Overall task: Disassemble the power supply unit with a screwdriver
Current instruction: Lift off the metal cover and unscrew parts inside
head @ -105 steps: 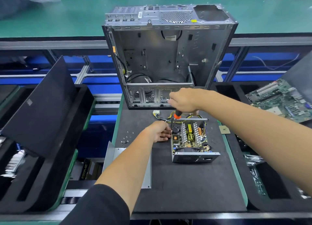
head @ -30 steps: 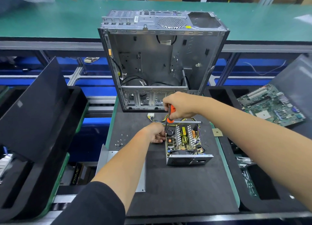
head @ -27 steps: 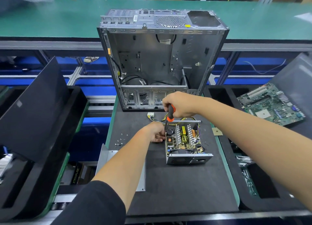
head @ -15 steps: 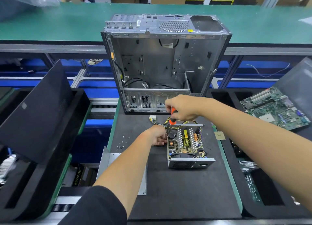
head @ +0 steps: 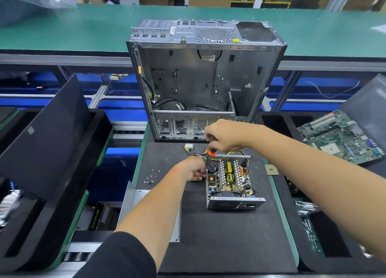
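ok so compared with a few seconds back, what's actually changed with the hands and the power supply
Very little. The right hand keeps its grip on the screwdriver, whose orange collar shows more now than 3.5 s ago, tip down at the far left corner of the power supply unit. The left hand still steadies the unit's left side. Nothing was taken up or let go. The loose screws and computer case seem unmoved.
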### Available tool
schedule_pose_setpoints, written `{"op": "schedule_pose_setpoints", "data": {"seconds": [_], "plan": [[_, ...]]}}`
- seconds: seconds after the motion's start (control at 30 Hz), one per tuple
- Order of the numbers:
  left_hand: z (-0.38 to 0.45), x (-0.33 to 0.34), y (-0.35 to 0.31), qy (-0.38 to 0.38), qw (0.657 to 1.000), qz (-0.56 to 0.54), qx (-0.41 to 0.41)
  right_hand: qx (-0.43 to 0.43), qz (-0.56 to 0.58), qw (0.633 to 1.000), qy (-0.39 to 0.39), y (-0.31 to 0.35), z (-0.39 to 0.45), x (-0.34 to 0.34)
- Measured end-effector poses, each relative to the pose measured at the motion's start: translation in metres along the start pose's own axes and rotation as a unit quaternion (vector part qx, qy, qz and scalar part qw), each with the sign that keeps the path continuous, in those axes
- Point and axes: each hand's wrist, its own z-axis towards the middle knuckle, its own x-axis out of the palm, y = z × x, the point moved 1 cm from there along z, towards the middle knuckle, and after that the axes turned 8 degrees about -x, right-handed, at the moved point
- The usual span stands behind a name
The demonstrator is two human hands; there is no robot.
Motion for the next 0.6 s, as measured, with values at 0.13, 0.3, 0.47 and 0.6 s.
{"op": "schedule_pose_setpoints", "data": {"seconds": [0.13, 0.3, 0.47, 0.6], "plan": [[0.0003, 0.0002, 0.0001, -0.001, 1.0, 0.0, 0.001, -0.016, 0.066, 0.998, 0.003, -0.0029, -0.0055, -0.0029], [0.0011, -0.0002, -0.0009, -0.002, 1.0, -0.005, 0.002, 0.046, -0.012, 0.999, -0.006, -0.0016, -0.0016, 0.0032], [0.0021, -0.0007, -0.0016, -0.003, 1.0, 0.004, 0.002, 0.006, 0.063, 0.998, -0.016, 0.0029, -0.0022, 0.0006], [0.0015, -0.0003, -0.0026, -0.003, 1.0, 0.003, 0.001, 0.006, 0.057, 0.998, -0.012, 0.0026, -0.0043, 0.0]]}}
